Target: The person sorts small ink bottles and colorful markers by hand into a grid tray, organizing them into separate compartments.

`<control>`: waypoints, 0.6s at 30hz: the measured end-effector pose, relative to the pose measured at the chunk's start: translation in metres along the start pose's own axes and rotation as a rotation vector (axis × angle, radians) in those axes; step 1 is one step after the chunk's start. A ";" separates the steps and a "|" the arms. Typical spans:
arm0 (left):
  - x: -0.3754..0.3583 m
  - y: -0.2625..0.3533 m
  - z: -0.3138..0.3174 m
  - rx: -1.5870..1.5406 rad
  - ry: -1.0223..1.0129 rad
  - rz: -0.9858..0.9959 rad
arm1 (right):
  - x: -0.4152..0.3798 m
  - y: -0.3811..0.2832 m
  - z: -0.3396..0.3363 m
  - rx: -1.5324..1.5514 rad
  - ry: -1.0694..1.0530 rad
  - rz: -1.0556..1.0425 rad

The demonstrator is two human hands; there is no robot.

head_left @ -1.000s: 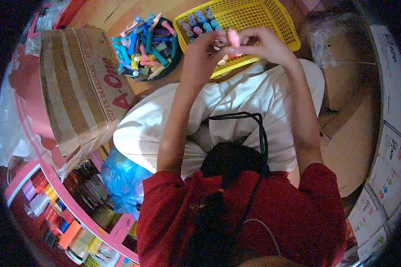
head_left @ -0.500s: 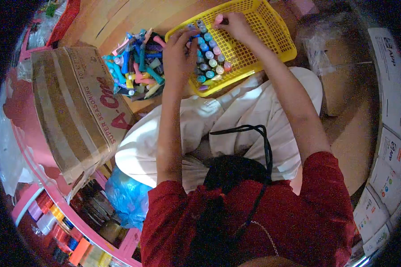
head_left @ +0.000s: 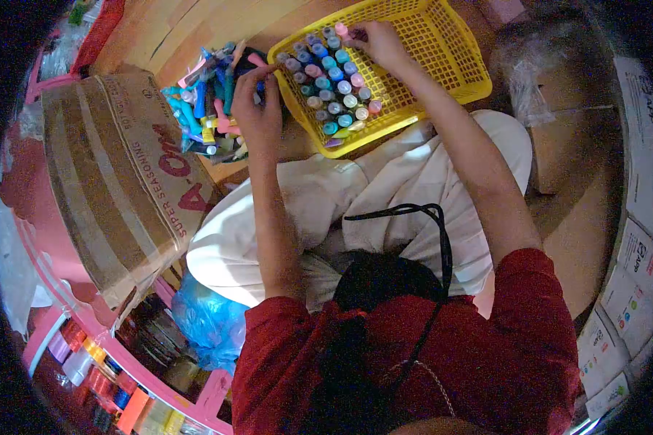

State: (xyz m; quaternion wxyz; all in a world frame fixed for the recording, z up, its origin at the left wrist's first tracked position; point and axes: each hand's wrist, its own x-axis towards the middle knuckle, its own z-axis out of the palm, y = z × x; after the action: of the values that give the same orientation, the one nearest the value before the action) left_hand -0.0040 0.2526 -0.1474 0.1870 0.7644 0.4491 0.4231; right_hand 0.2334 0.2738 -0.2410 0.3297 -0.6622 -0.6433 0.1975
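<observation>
A yellow basket (head_left: pixel 442 43) holds several upright bottles (head_left: pixel 341 87) in rows on its left side. At the far end of these rows, my right hand (head_left: pixel 377 43) pinches a pink bottle (head_left: pixel 342 30). Over the gap between the basket and a jumbled pile of coloured tubes (head_left: pixel 203 101) is my left hand (head_left: pixel 257 105). Its thumb and index finger are spread, and nothing shows between them. The index fingertip is near the basket's left rim.
A taped cardboard box (head_left: pixel 116 181) stands left of the pile. Below it are a blue plastic bag (head_left: pixel 209 319) and a pink-edged rack (head_left: pixel 152 380) with coloured rolls. White printed boxes (head_left: pixel 624 283) line the right, beside brown cardboard (head_left: pixel 573 232) and clear plastic (head_left: pixel 530 94).
My left hand has drawn back left from above the bottles and uncovered them. My right hand has shifted slightly left with the pink bottle, to the end of the rows.
</observation>
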 end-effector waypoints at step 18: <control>0.055 -0.059 -0.019 0.911 -0.026 0.129 | 0.007 0.009 -0.020 0.090 -0.136 0.057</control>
State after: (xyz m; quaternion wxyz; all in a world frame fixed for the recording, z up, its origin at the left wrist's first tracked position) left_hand -0.0381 0.3286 -0.1494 -0.1892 0.8003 0.5386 0.1835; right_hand 0.2541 0.2777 -0.2323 0.3088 -0.6498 -0.6356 0.2800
